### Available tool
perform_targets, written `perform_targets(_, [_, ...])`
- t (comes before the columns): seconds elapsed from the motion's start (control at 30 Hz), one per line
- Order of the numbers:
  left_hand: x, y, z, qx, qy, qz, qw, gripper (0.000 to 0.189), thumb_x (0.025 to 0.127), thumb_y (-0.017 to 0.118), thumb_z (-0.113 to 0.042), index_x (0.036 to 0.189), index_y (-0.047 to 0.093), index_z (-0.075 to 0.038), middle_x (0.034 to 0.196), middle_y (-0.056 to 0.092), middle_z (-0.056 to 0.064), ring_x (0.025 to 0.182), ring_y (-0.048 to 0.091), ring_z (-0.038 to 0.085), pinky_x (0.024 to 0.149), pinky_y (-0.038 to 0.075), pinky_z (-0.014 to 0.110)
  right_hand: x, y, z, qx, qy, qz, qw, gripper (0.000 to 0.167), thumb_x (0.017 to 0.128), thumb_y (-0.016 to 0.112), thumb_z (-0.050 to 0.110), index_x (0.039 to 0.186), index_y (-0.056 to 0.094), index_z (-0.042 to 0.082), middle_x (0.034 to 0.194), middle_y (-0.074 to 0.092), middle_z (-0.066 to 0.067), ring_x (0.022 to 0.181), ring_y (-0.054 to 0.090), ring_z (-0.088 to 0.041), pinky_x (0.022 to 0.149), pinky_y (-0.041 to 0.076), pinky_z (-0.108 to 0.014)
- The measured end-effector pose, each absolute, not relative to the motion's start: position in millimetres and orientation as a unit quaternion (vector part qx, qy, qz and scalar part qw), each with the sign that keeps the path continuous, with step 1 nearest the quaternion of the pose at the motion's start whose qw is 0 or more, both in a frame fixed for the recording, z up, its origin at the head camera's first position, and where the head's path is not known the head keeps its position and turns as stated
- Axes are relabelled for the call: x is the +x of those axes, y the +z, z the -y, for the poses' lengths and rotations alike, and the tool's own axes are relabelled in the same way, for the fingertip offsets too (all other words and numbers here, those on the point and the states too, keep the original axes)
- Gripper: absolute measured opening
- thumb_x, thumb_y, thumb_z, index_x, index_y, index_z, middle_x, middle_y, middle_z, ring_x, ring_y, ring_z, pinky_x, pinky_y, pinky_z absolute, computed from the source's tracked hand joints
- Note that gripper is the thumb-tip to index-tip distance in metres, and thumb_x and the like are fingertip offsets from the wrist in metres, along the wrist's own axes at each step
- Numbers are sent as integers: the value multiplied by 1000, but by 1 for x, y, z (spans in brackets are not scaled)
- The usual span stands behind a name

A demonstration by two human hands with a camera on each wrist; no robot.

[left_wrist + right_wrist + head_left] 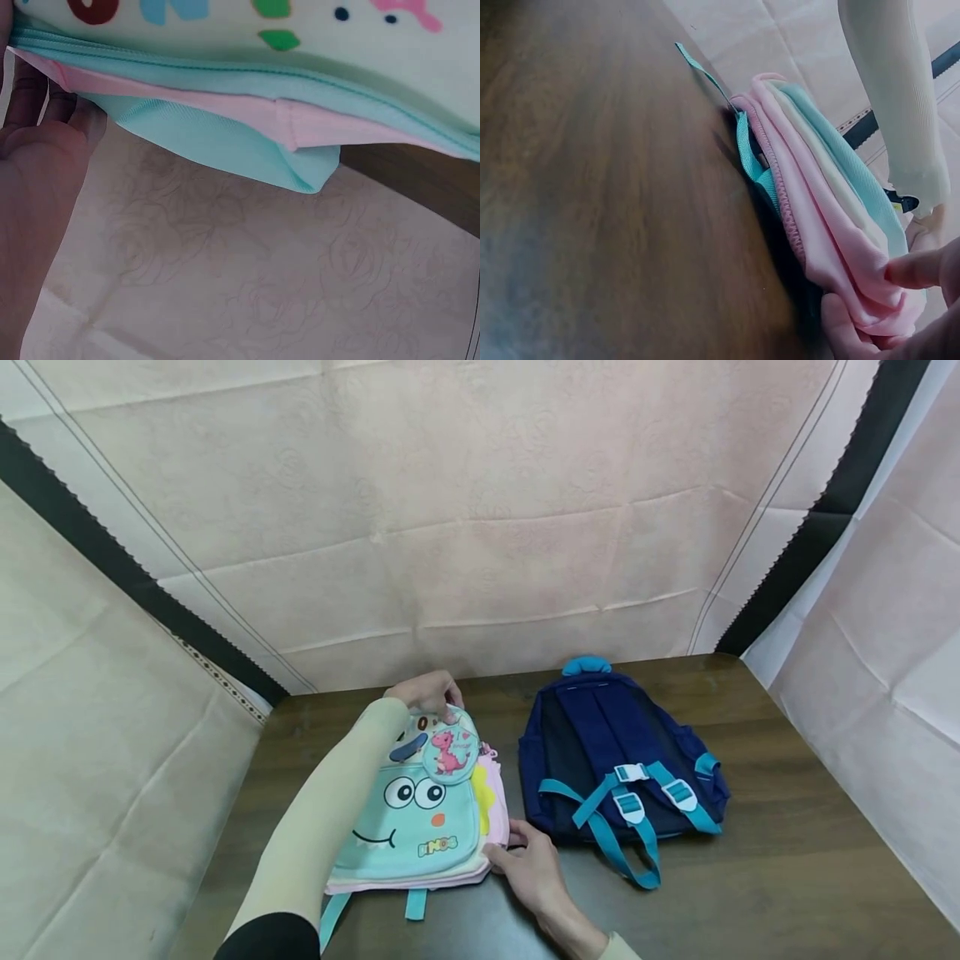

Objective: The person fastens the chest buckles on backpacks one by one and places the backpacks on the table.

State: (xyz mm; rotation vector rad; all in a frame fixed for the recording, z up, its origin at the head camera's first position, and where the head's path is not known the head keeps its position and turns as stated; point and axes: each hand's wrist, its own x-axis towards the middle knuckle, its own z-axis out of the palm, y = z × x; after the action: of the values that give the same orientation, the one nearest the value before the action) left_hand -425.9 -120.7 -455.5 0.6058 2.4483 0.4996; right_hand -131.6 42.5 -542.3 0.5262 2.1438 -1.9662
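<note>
Left hand [429, 692]: grips mint backpack [411, 818], far end
Right hand [534, 864]: pinches near-right corner
Feel: likely soft, light; grasp edges

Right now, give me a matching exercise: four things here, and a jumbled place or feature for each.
1. Left hand
2. Right hand
3. Navy backpack
4. Round patch

A. Near right corner of the cartoon backpack
B. Shows a pink dinosaur
C. Far end of the cartoon backpack
D. White buckles facing up

Pairs: 1-C, 2-A, 3-D, 4-B
</note>
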Motion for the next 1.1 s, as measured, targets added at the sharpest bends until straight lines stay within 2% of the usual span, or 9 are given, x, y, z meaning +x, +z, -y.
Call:
perform_targets(0.47, [-425,-444,121,204,195,-919,277,17,94,87,-17,109,85,-22,112,75,8,92,77,27,73,68,36,-127,-530,-44,194,-670,-715,61,58,91,81,5,145,62,-6,121,76,-19,87,75,-15,78,67,-34])
perform_targets(0.77, [-421,-437,124,233,199,-919,250,18,99,82,-16,116,84,-20,117,76,8,99,73,26,80,66,33,-125,-522,-47,213,-661,-718,49,57,91,82,10,144,65,-1,120,76,-16,84,73,-16,64,56,-33])
perform_targets(0.87, [-422,-436,123,234,211,-915,251,18,99,81,-14,116,84,-19,116,76,7,102,73,26,83,65,34,-125,-519,-49,212,-660,-719,44,59,91,83,10,145,64,-2,120,77,-16,84,74,-16,65,57,-33])
perform_targets(1.1, [-423,-433,124,263,215,-909,243,17,101,79,-12,116,85,-17,115,79,6,104,71,25,91,62,36,-122,-510,-52,206,-665,-717,29,57,91,84,9,144,65,-4,125,77,-18,91,75,-15,76,63,-29])
